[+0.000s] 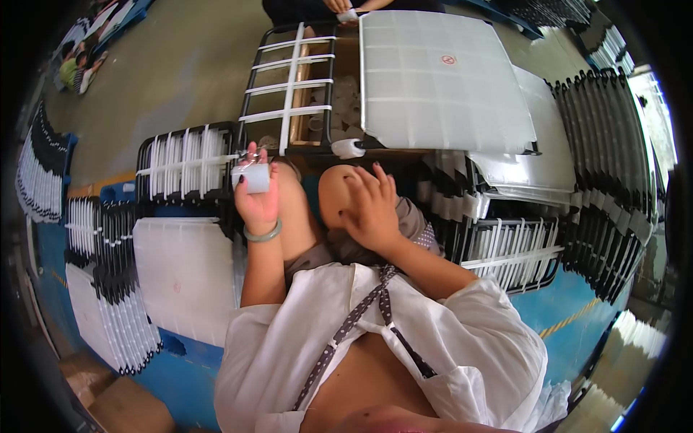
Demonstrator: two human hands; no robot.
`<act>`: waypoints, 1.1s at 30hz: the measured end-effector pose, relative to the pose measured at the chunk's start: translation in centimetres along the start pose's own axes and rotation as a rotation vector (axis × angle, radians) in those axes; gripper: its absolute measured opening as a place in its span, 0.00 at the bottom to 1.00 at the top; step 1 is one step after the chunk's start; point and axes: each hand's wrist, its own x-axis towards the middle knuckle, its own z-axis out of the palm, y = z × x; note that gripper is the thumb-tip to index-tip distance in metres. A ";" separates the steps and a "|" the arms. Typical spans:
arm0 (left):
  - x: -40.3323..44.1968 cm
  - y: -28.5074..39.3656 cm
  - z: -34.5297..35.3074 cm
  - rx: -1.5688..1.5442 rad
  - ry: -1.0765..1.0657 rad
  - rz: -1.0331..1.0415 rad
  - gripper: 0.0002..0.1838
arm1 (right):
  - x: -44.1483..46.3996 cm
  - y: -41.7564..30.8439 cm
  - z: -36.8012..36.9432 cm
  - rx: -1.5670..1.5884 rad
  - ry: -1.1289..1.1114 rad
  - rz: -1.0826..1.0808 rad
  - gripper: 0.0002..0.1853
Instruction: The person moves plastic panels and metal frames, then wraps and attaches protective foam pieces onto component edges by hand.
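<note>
My left hand (258, 209), palm up, holds a whitish roll of tape (254, 179), with shiny clear film by the fingertips. My right hand (372, 209) is above my knee, its fingers spread and nothing visible in them. In front of my knees lies a black wire frame with white straps (288, 90). Beside it is a flat translucent white panel (440, 79) with a small red round mark. A second white roll (348, 149) rests at the near edge between frame and panel.
A wooden-edged box (300, 94) with small pieces inside shows under the frame. Strapped black frames (186, 164) stand at left, more frames (514, 249) at right. Tall stacks of folded frames (603, 173) rise far right. Across from me, a co-worker's hand (338, 6) holds a small white item.
</note>
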 end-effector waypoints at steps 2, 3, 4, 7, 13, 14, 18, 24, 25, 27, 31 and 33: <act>0.5 -0.2 -0.3 -0.015 0.046 0.015 0.16 | 0.6 0.0 0.5 -0.008 0.008 -0.050 0.32; 0.8 -0.2 -0.5 -0.008 0.064 0.011 0.16 | 1.0 0.0 0.5 -0.008 0.007 -0.030 0.32; 0.9 -0.2 -0.7 0.005 0.086 0.006 0.16 | 1.3 -0.1 0.6 -0.002 0.005 -0.008 0.32; 1.1 0.0 -0.7 -0.085 -0.068 -0.113 0.17 | 1.9 0.4 1.0 0.028 -0.029 0.013 0.32; 1.1 -0.3 -0.9 -0.008 -0.023 -0.099 0.21 | 2.6 0.8 1.4 0.058 -0.033 -0.016 0.31; 1.0 -0.2 -1.0 -0.013 -0.049 -0.099 0.22 | 2.7 0.9 1.6 0.061 -0.011 -0.023 0.30; 0.7 -0.4 -1.9 0.021 -0.020 -0.149 0.24 | 3.1 1.1 1.4 0.097 -0.058 -0.036 0.28; 0.3 -0.7 -1.4 0.011 0.051 -0.166 0.24 | 3.0 0.7 1.1 0.106 -0.073 -0.040 0.27; 0.3 -0.8 -0.9 -0.018 0.048 -0.169 0.22 | 3.0 0.7 1.1 0.104 -0.079 -0.043 0.27; 0.3 -0.9 -0.6 -0.030 0.035 -0.171 0.21 | 3.1 0.7 1.0 0.121 -0.075 -0.038 0.27; 0.1 -1.4 -0.8 0.024 0.025 -0.152 0.21 | 2.9 1.3 1.4 0.200 -0.072 -0.009 0.29; 0.4 -1.5 -0.4 0.031 -0.040 -0.151 0.22 | 3.0 1.5 1.5 0.222 -0.072 0.000 0.30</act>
